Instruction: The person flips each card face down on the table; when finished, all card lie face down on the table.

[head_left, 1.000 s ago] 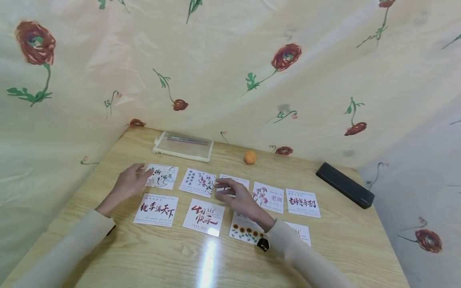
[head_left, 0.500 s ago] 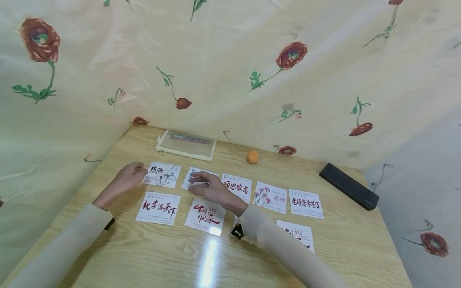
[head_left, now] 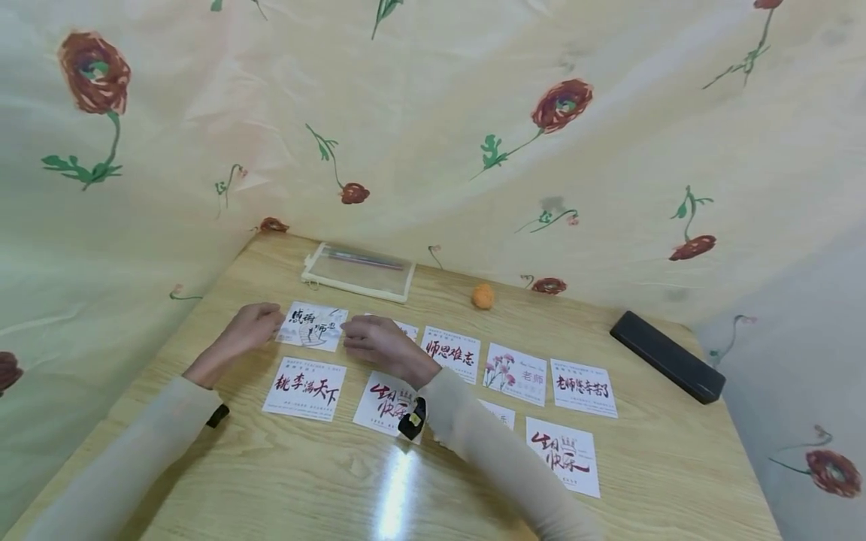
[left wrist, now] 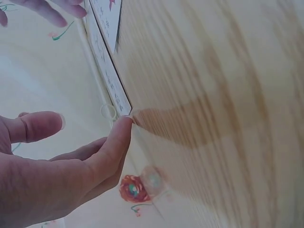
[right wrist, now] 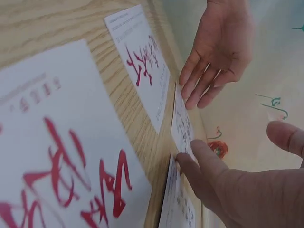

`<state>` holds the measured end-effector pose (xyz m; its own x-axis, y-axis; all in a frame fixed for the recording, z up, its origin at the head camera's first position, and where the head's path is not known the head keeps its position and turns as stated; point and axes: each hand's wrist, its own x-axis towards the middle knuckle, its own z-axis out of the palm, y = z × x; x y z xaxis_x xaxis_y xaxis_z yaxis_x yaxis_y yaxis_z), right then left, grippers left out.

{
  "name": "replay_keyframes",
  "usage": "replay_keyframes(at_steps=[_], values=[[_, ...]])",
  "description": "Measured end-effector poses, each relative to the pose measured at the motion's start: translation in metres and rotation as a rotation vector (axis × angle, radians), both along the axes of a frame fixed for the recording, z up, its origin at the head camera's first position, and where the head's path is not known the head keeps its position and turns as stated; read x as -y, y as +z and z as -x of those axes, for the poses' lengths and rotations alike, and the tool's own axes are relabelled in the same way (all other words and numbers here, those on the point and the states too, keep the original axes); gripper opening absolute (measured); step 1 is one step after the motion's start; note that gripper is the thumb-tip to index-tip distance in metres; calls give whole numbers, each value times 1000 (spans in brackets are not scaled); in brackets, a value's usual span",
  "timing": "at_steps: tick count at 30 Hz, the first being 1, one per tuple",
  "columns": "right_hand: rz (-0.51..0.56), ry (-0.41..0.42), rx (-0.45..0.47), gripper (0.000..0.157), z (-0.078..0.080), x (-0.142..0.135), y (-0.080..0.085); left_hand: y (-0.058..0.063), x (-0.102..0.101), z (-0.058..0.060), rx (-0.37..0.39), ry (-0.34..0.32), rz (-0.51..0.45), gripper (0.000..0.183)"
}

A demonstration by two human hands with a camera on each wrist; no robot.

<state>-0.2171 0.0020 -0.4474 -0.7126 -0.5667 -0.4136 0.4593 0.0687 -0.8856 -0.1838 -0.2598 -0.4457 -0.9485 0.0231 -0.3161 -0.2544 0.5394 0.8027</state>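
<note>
On the wooden table (head_left: 284,473), a white square card with black brush lettering (head_left: 314,327) lies flat at the back left. My left hand (head_left: 253,327) has its fingertips right at the card's left edge, thumb apart from the fingers in the left wrist view. From the other side my right hand (head_left: 386,346) reaches to the card's right edge, its fingers extended and thumb apart in the right wrist view. Beneath the right hand a second card (head_left: 409,328) is mostly hidden. Two cards with red lettering, one at left (head_left: 304,387) and one in the middle (head_left: 379,402), lie nearer me.
Several more cards lie in two rows to the right, including a carnation card (head_left: 516,374) and a red-lettered card (head_left: 564,454). Behind them are a mesh pencil pouch (head_left: 358,272), a small orange ball (head_left: 482,296) and a long black case (head_left: 666,357). A flowered curtain (head_left: 433,135) backs the table.
My right hand has moved left across the cards, from the third back-row card to the right edge of the first. My left hand has drawn back slightly to that card's left edge.
</note>
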Motion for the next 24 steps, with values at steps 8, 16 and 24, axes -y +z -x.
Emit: replay_keyframes(at_steps=[8, 16, 24], values=[[36, -75, 76, 53, -5, 10, 0, 5, -3, -3, 14, 2, -3, 65], [103, -177, 151, 55, -6, 16, 1, 5, -9, -7, -19, -28, 27, 64], [134, -266, 186, 49, -7, 18, 2, 4, -14, -8, -30, -35, 41, 64]])
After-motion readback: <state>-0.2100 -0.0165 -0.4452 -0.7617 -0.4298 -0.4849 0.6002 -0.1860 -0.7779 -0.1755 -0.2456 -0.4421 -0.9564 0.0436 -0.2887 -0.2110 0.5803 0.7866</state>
